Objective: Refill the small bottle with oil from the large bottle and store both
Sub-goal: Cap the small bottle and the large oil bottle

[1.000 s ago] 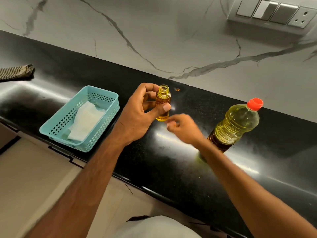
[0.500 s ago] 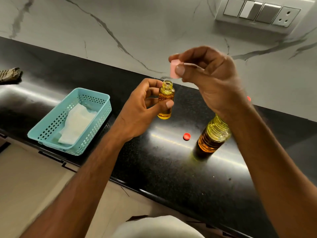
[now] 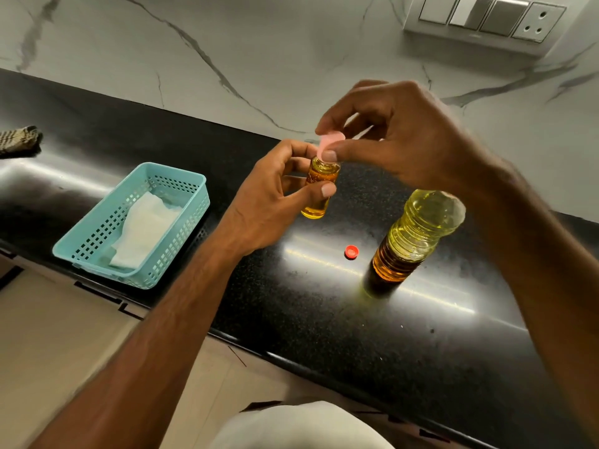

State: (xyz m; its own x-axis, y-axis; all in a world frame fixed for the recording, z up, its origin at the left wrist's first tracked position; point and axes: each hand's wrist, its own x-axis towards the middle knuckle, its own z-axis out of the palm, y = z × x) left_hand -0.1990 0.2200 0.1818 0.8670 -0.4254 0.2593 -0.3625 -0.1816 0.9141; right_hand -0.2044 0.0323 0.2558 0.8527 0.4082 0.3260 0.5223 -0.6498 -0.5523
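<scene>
My left hand (image 3: 275, 196) grips the small glass bottle (image 3: 319, 192) of yellow oil, upright above the black counter (image 3: 324, 319). My right hand (image 3: 398, 140) pinches a small pink stopper (image 3: 329, 142) between thumb and finger, right at the bottle's mouth. The large oil bottle (image 3: 411, 241) stands on the counter to the right, partly behind my right wrist; its top is hidden. A small red cap (image 3: 351, 252) lies on the counter between the two bottles.
A teal plastic basket (image 3: 97, 241) holding a white folded paper (image 3: 142, 228) sits at the counter's left front. A checked cloth (image 3: 17, 140) lies at the far left. A switch panel (image 3: 486, 17) is on the marble wall.
My right hand set the red cap down on the counter, then rose with the pink stopper. It has now lowered the stopper to the small bottle's mouth.
</scene>
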